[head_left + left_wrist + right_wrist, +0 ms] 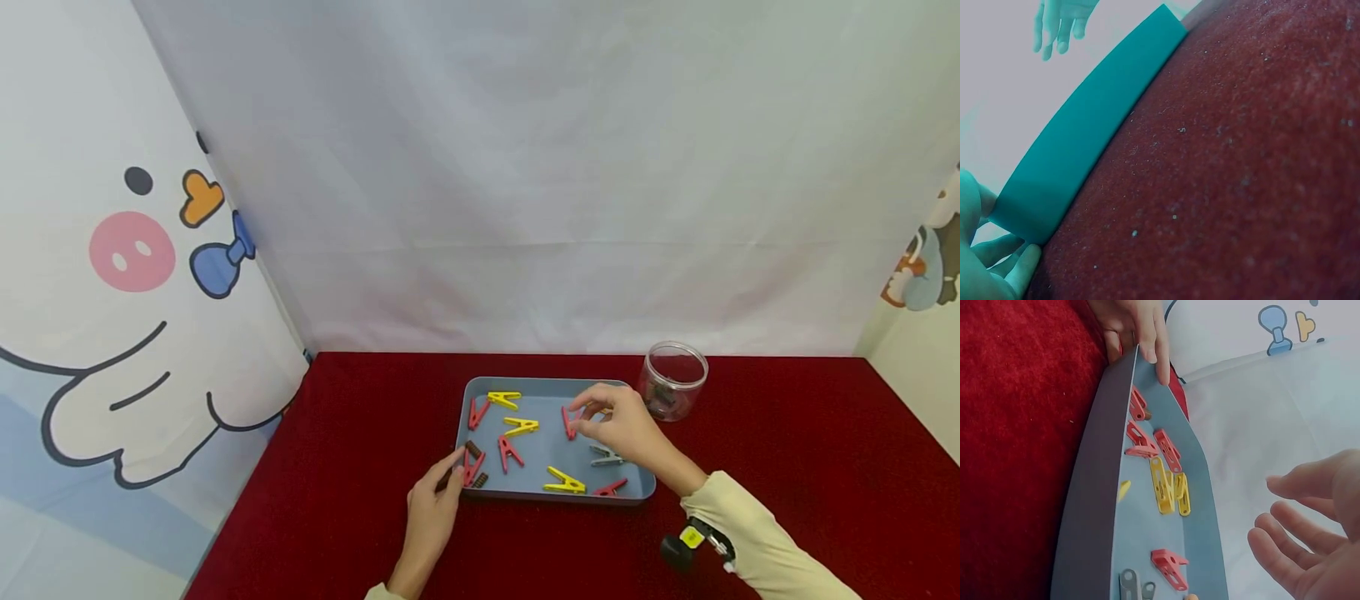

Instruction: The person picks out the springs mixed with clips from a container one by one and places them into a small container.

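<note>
In the head view a shallow blue-grey tray (551,387) carries several red, yellow and grey clothespins. My left hand (432,512) grips its front left corner, with fingers over the rim, as the right wrist view also shows. Close to that hand lie a red clothespin (473,468) and two small brown ridged pieces (480,481). My right hand (621,425) hovers over the tray's right half with its fingers (1279,534) spread and nothing between them. Below it in the tray are a red clothespin (568,423) and a grey clothespin (606,456).
Behind the tray's right end stands a clear open jar (677,375) with some dark small things at its bottom. Dark red cloth (360,467) covers the table. A pale curtain (570,183) hangs along the back, and a cartoon-printed sheet (67,275) hangs at left.
</note>
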`<state>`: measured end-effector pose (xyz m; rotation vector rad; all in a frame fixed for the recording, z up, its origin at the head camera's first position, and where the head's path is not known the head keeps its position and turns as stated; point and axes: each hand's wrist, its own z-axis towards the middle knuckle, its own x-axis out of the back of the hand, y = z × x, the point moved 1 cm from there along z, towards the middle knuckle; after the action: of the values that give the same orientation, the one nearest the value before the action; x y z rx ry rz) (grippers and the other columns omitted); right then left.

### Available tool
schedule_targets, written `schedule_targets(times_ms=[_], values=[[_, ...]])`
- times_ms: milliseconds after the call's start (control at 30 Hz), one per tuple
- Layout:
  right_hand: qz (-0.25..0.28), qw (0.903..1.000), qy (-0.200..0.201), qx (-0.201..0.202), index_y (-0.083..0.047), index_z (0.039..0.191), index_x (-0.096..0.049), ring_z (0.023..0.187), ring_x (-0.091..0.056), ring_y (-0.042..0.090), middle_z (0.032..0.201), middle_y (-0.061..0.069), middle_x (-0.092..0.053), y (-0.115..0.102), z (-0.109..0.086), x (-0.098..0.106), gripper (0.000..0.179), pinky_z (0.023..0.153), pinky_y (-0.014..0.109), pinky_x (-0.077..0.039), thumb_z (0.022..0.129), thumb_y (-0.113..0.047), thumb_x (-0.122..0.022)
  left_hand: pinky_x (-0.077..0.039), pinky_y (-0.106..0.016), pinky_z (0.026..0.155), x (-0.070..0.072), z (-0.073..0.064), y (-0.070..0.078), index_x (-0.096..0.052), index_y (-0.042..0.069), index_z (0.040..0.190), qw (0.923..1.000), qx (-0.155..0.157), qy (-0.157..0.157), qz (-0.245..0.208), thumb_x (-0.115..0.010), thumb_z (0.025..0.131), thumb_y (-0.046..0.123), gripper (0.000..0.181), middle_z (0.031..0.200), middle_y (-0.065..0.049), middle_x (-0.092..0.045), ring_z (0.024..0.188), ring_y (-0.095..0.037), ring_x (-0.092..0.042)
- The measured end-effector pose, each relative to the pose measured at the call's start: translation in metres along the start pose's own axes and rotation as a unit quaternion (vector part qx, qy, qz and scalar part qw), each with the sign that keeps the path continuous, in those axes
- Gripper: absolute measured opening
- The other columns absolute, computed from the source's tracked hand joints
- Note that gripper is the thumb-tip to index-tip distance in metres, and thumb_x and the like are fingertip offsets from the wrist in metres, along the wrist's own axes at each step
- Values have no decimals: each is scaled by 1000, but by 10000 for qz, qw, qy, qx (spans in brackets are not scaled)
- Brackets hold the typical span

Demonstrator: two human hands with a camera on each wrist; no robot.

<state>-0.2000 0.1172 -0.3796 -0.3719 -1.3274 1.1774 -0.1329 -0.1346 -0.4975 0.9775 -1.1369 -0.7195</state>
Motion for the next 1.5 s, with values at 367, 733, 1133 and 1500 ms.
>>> schedule_targets(times_ms=[367, 733, 1133, 1500], values=[[68, 9997, -213, 82, -17, 84, -67, 72, -58, 13, 82, -4, -61, 34, 5, -20, 15, 49, 25, -46, 72, -8, -71, -48, -32, 77, -1, 2, -2, -59, 23, 116, 10000, -5, 15, 70, -54, 88, 27, 29, 117, -2, -56, 103, -15, -53], [116, 9991, -377, -133, -20, 83, -67, 69, -57, 14, 78, 1, -61, 34, 6, -38, 16, 48, 26, -42, 71, -11, -73, -48, -30, 75, 1, 1, -3, -58, 24, 117, 9999, 92, -9, -42, -54, 88, 27, 29, 117, 0, -55, 100, -12, -54], [56, 9984, -555, -44, -21, 82, -66, 70, -56, 11, 81, -3, -61, 31, 5, -53, 14, 55, 25, -44, 71, -15, -73, -48, -32, 77, -1, 2, -1, -57, 24, 118, 9999, 149, -61, -62, -54, 88, 29, 31, 119, -1, -54, 97, -12, -55], [193, 9968, -765, 139, -8, 83, -68, 67, -58, 10, 81, 6, -64, 31, 11, -73, 13, 83, 47, -37, 70, -9, -73, -48, -33, 76, 0, 1, -2, -57, 24, 119, 9997, 175, -111, -100, -53, 88, 30, 32, 120, -2, -53, 96, -13, -57]])
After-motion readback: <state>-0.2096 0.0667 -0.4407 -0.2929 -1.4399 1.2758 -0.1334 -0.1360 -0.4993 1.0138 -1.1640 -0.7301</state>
